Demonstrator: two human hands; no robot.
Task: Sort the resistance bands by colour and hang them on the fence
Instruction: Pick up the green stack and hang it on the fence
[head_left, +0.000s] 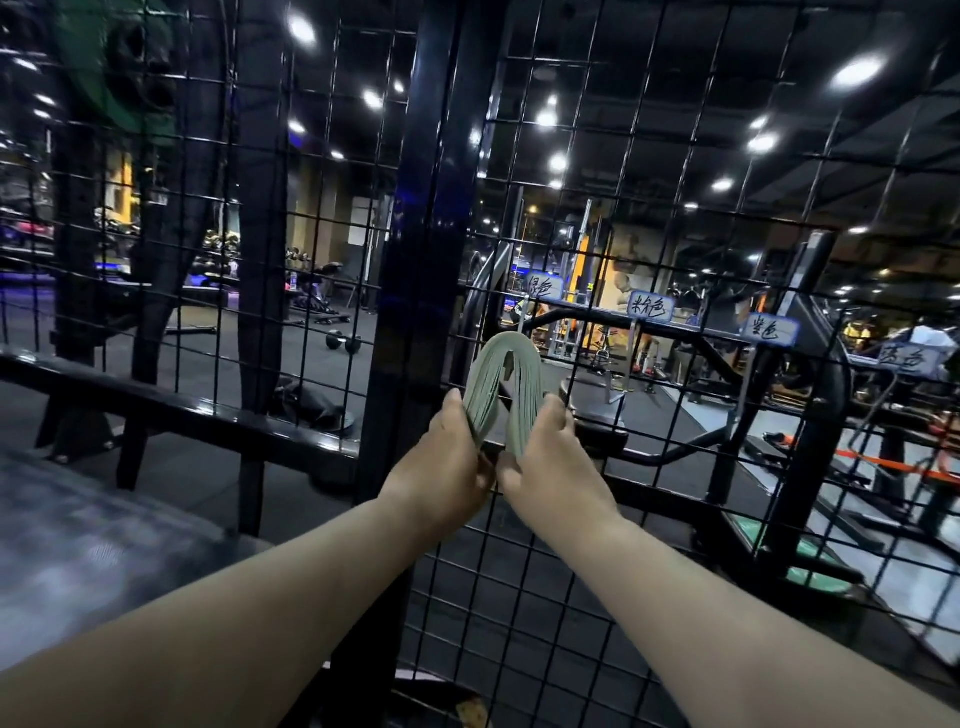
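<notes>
With fingers (451, 408) of the left hand (441, 467) curled tight, grips the left leg of a bundle of pale green resistance bands (501, 364). Clamps the right leg the same way with the right hand (550, 467), knuckles side by side and close together below the bundle. Holds the bundle as an upside-down U, arch at the top, against the mesh of the black wire fence (415, 208), just right of its thick upright. Shows a small hook (509, 359) in the notch under the arch; cannot tell whether the bands bear on it. Sits just below and left of the first of four handwritten white labels (544, 287) fixed along the mesh, each one lower than the last toward the right. Beyond the mesh, looks onto a dim gym floor: a dumbbell (343, 341) lying on dark matting to the left, weight machines to the right, round ceiling lights (857, 70) above. Reaches in from the bottom edge with both bare forearms.
</notes>
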